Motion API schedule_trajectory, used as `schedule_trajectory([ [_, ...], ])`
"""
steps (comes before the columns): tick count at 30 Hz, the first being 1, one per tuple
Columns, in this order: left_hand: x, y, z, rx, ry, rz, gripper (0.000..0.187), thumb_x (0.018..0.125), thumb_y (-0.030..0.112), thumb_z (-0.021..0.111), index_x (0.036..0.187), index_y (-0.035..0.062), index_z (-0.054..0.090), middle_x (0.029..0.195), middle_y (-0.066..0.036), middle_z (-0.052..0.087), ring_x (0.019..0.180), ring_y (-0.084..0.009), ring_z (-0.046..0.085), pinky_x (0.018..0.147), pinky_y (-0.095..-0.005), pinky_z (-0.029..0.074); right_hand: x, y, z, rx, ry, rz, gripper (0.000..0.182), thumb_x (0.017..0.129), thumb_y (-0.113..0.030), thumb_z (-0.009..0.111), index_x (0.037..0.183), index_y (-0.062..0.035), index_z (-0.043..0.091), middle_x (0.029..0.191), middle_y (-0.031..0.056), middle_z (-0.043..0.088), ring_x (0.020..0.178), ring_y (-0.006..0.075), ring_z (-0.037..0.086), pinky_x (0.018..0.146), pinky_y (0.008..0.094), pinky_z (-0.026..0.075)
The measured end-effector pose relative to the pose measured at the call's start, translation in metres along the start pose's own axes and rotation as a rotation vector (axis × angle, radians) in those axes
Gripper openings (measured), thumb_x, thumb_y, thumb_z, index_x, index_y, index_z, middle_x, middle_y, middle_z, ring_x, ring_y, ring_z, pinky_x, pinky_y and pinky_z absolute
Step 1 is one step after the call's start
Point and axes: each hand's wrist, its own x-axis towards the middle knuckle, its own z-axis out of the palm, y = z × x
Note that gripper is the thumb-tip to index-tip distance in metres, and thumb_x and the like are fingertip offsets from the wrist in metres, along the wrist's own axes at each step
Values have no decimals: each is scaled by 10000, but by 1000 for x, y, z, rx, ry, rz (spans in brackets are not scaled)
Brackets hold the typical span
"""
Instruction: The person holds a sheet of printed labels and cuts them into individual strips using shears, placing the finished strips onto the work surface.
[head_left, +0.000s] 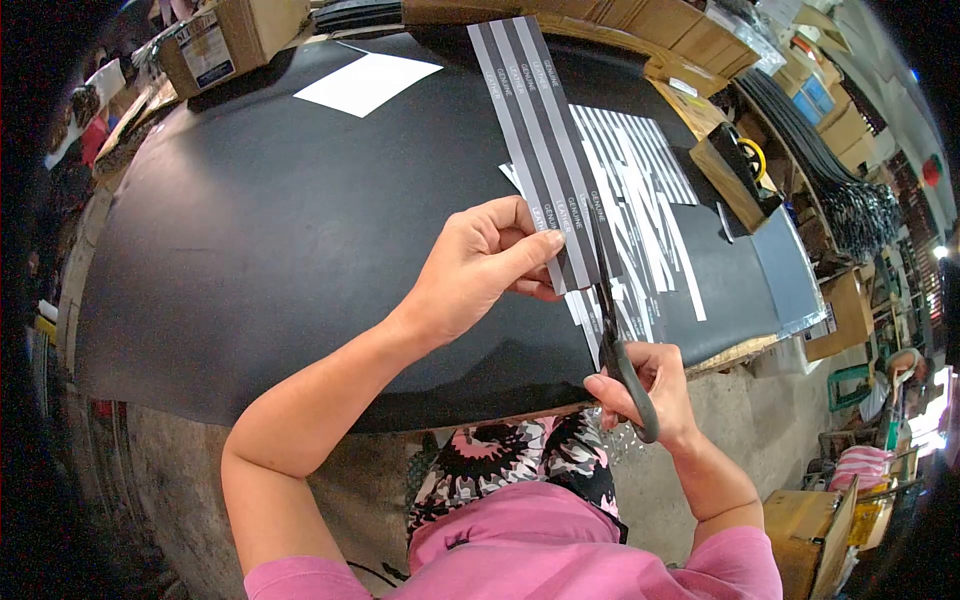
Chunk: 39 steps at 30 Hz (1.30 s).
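My left hand [497,250] pinches the near end of a striped grey and black label sheet [530,130] printed "GENUINE LEATHER". The sheet is held up over the black table, its far end pointing away from me. In my right hand [650,390] is a pair of dark-handled scissors [627,375], fingers in the loops. The blades lie along the sheet's right edge, close to its near end; how far apart they stand is hard to make out. Beneath and to the right lies a loose pile of cut white and grey strips [650,240].
A black sheet covers the table [280,240]. A white paper [368,84] lies at the far left. On the right are an open box [735,175] with a yellow ring-shaped item and bundled black strips [820,170]. A cardboard box [225,45] stands at the back left.
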Motion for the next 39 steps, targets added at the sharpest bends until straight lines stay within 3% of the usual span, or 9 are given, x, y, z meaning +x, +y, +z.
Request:
schedule_trajectory([
  [7,0,0,-1,-24,2,9,144,888,142,562,934,6,578,863,-75,640,742,-119,639,660,-257,562,-1,-1,1,-8,17,18,281,748,-208,744,646,-6,577,541,23,565,422,56,514,356,194,377],
  [10,1,-6,-4,8,-12,18,200,889,166,557,1023,17,568,941,-69,646,769,-133,649,667,-283,557,-1,0,1,-5,17,8,282,755,-210,740,641,-10,577,541,20,566,414,54,513,348,193,376],
  [39,0,-1,-2,-27,2,5,184,892,168,566,981,8,574,885,-69,644,766,-112,634,688,-264,553,-4,-5,2,-31,63,75,332,777,-224,720,579,-9,564,481,13,526,384,70,508,328,218,365],
])
